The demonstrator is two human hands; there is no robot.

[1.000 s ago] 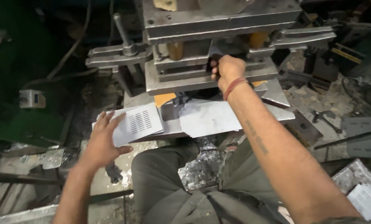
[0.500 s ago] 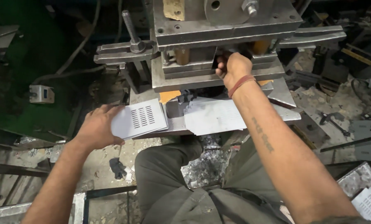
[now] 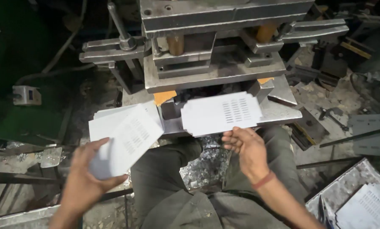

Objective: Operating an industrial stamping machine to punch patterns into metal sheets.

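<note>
Right hand (image 3: 247, 148): fingers (image 3: 232, 138) pinch the near edge of a white slotted sheet (image 3: 221, 112) lying at 12 o'clock on the press bed (image 3: 283, 112). Left hand (image 3: 86, 182), at 9 o'clock, grasps a second slotted sheet (image 3: 122, 142), blurred. Risk: fingers reach under the die block (image 3: 215, 70), and the sheet edges could cut.

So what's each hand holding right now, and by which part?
The left hand grips a white slotted sheet by its near lower corner. The right hand holds another slotted sheet by its near edge, by the press.
</note>
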